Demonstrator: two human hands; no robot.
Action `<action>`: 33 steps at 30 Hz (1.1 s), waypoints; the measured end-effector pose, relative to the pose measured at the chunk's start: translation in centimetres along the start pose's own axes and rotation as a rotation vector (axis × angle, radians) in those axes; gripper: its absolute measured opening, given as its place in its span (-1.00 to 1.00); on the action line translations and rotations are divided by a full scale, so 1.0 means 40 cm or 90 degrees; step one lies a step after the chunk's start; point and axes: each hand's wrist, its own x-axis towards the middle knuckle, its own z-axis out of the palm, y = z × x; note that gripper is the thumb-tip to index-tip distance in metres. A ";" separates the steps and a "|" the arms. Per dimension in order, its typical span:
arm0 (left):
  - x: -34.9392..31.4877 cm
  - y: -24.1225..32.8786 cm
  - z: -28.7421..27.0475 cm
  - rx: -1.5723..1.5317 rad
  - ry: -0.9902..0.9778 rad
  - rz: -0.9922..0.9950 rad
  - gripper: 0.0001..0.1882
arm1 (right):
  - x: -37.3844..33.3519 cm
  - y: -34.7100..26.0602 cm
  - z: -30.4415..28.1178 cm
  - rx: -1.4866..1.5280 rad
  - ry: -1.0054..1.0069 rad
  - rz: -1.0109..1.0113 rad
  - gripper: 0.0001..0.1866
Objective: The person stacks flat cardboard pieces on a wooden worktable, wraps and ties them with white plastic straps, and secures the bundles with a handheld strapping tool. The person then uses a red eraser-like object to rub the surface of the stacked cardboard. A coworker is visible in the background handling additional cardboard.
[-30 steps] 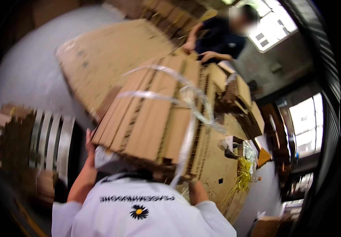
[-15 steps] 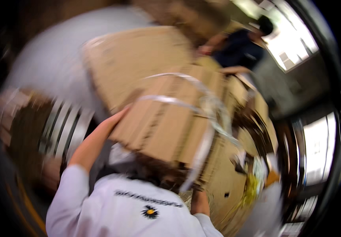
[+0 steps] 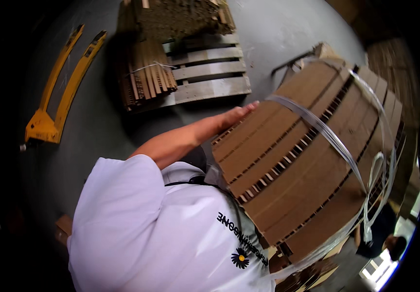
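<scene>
A large bundle of flat brown cardboard pieces [image 3: 295,153], tied with clear plastic strapping [image 3: 319,125], is tilted against the front of my body. My left hand [image 3: 239,112] grips its far left side, the fingers partly hidden against the cardboard edge. My right hand does not show; the bundle covers that side. Loose loops of the strapping [image 3: 377,180] hang at the bundle's right.
A wooden pallet [image 3: 212,87] on the grey floor holds a smaller tied cardboard bundle [image 3: 150,68] and more stacked cardboard [image 3: 176,19]. Yellow pallet jack forks [image 3: 69,90] lie at the far left. Another person [image 3: 382,233] is at the lower right.
My view and body have turned left with the bundle, away from the large cardboard stack. The pallet and yellow forks now show fully. My right hand has gone out of sight.
</scene>
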 end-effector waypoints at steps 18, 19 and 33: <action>-0.104 -0.302 -0.443 0.213 0.829 0.237 -0.33 | 0.717 -1.043 0.939 -0.410 -0.487 -0.376 -0.21; -0.117 -0.340 -0.502 0.274 0.955 0.196 -0.26 | 0.570 -1.049 1.038 -0.572 -0.421 -0.358 -0.20; -0.200 -0.413 -0.399 0.255 1.000 -0.146 -0.40 | 0.548 -0.745 1.436 -0.732 -0.680 -0.587 -0.36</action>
